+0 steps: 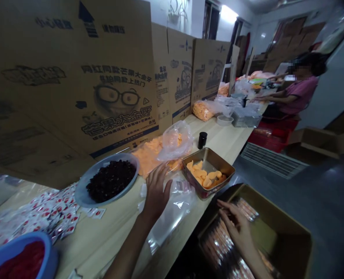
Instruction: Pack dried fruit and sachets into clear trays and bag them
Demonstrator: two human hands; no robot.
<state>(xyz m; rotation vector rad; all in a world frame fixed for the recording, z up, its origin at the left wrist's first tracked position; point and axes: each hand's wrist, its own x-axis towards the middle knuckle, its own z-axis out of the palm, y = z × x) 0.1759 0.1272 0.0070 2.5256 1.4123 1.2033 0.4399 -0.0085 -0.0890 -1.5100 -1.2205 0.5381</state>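
My left hand [157,190] is held with its fingers stretched out and nothing in them, at the edge of a stack of clear plastic bags [168,217]. Just beyond it lies a large bag of orange pieces [150,155]. To its right, a rectangular metal tin [227,172] contains curved yellow-orange pieces [203,176]. My right hand [238,224], a little blurred, is over an open cardboard box [288,232] beside the table. Its fingers are apart and I see nothing held. Rows of shiny wrapped packets [218,248] fill part of that box, under the hand.
A bowl of dark pieces [112,180], white-and-red sachets [58,213] and a blue basin of red material [20,255] are at left. Tall cartons [116,77] line the back. A small black jar [202,140] stands behind the tin. Another person [296,93] sits farther along.
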